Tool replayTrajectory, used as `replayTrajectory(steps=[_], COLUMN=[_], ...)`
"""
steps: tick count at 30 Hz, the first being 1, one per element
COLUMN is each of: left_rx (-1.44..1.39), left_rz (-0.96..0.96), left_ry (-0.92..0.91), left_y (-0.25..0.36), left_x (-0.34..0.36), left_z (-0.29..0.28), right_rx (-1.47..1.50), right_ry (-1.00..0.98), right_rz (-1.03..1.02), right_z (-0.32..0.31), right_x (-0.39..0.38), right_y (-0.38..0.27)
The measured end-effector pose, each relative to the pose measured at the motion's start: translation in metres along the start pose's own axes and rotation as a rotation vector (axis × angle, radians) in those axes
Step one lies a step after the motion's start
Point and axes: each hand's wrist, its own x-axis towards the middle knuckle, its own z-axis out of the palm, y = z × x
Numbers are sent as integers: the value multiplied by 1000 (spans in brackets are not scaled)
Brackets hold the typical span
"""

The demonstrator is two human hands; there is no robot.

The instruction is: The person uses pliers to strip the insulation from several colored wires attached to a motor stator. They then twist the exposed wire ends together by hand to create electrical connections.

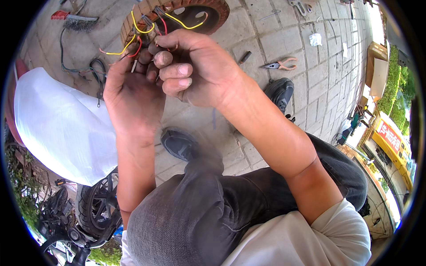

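Observation:
A wheel (pixel 217 15) with a tan-edged tire and dark hub lies at the top middle, with yellow wires (pixel 144 31) and red wires (pixel 165 26) above my fingers. My left hand (pixel 133 99) is closed round the wires just below the wheel, its palm up. My right hand (pixel 199 66) is beside it, fingers curled and thumb and forefinger pinched at the wires. The exact piece between my fingertips is hidden by them.
A wire brush (pixel 75 17), pliers (pixel 278 64), a short dark tool (pixel 245 57) and a wrench (pixel 296 6) lie on the paving. A white sheet (pixel 60 124) covers something at left, above a bike wheel (pixel 88 206). A yellow sign (pixel 390 142) is at right.

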Motion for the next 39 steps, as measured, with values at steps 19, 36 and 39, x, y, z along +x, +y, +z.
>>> replayTrajectory(steps=[19, 36, 39], left_rx=[242, 495, 501], left_rz=[1, 82, 44], left_ry=[35, 18, 11], left_y=[-1, 0, 0], left_x=[13, 17, 17], left_z=[-13, 3, 2], right_rx=[-1074, -658, -700], right_ry=[424, 326, 341], right_rz=[-775, -737, -716], right_z=[-7, -17, -16], right_x=[-7, 3, 1], right_y=[23, 34, 33])
